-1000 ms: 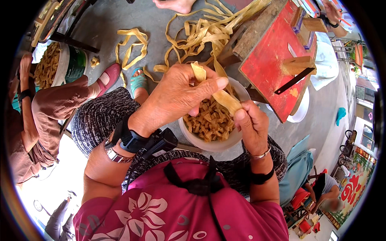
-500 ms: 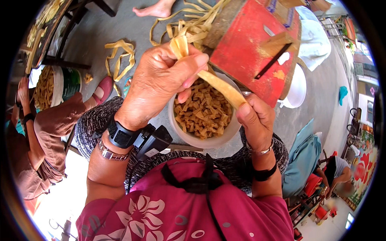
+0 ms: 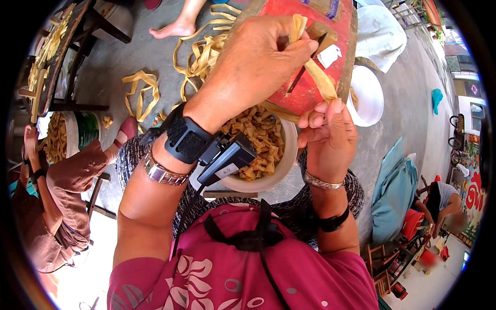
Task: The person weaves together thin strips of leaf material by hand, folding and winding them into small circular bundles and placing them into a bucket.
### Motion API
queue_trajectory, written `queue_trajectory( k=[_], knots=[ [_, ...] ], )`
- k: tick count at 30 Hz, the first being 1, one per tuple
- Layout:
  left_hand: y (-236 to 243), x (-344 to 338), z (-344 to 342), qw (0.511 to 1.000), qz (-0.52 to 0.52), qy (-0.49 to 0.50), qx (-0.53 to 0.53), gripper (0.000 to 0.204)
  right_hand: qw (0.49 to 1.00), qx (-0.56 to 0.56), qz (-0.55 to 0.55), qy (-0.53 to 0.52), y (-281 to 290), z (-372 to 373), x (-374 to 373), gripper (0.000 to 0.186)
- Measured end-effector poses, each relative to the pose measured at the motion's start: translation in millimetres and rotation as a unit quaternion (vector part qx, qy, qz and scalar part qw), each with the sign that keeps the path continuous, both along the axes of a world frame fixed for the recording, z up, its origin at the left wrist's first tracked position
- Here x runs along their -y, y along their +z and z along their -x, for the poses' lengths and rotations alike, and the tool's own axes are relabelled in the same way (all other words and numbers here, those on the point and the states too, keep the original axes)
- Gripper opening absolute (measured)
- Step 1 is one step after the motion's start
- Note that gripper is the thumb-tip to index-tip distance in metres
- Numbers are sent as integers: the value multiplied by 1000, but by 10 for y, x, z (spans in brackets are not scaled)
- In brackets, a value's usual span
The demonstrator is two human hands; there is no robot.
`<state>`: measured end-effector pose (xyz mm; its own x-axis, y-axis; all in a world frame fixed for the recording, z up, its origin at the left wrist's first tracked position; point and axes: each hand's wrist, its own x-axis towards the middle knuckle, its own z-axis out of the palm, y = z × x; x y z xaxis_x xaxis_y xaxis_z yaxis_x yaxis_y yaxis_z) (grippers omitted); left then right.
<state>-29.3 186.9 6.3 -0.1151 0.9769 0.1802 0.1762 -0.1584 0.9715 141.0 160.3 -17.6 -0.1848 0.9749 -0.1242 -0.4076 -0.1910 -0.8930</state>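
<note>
We have the tan strip (image 3: 321,80) pulled nearly straight between both hands, over the red board (image 3: 307,95) and near the dark blade (image 3: 297,78); can't tell if they touch. Left hand (image 3: 263,67) pinches it thumb-to-fingers, short end poking out above. Right hand (image 3: 330,129) pinches it lower down at the fingertips. Our read: light, soft, bends freely, likely not slippery, could tear if yanked. Best hold: flat pinch across full width, tension gentle. Bowl (image 3: 292,147) of folded pieces (image 3: 256,139) sits below.
</note>
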Motion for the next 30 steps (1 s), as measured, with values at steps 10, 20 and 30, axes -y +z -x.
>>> queue_trajectory(
  k=[10, 20, 30],
  knots=[
    [-254, -123, -25, 992, -4, 53, -117, 27, 997, 23, 70, 22, 36, -23, -117, 30],
    [-277, -160, -33, 976, -75, 113, -173, 23, 996, 57, 67, 22, 56, -10, -73, 28],
    [-92, 142, -162, 978, -107, 172, 57, 18, 988, 152, -26, 28, 116, 108, 152, 24]
  ],
)
